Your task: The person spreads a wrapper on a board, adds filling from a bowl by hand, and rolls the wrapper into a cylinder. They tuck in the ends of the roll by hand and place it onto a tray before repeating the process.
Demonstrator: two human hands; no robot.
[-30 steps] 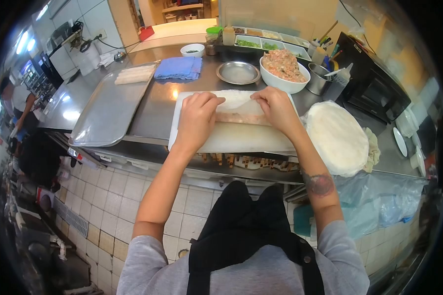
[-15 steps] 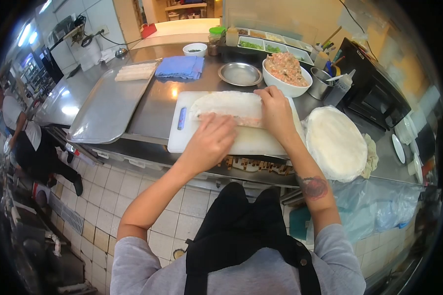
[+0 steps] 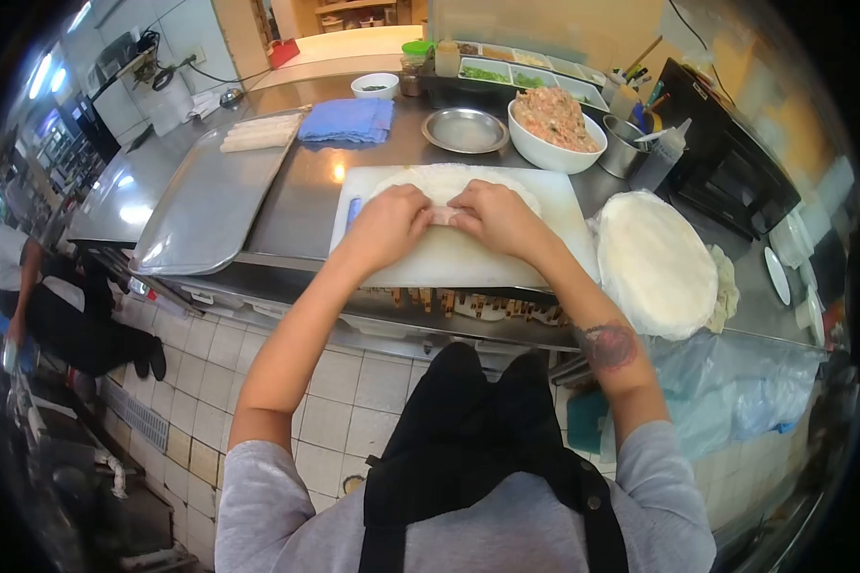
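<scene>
On a white cutting board (image 3: 554, 260) lies a round, pale wrapper (image 3: 449, 176) with its near edge folded over a filling into a roll (image 3: 443, 217). My left hand (image 3: 392, 227) grips the roll's left part, fingers curled over it. From the right, my right hand (image 3: 495, 220) holds the roll too, thumb and fingers pressed together on it. The two hands are close, with a short piece of roll showing between them. Right of the board sits a stack of pale wrappers (image 3: 657, 265) in clear plastic.
Behind the board are a metal plate (image 3: 465, 131) and a white bowl (image 3: 556, 156) heaped with pinkish filling. A tray (image 3: 205, 205) with several pale rolls (image 3: 260, 133) and blue cloths (image 3: 347, 121) lie left. A co-worker (image 3: 53, 306) bends at the far left.
Both hands have come closer together over the wrapper. Its near edge, earlier flat with filling exposed, is now folded over into a roll. The co-worker bends lower.
</scene>
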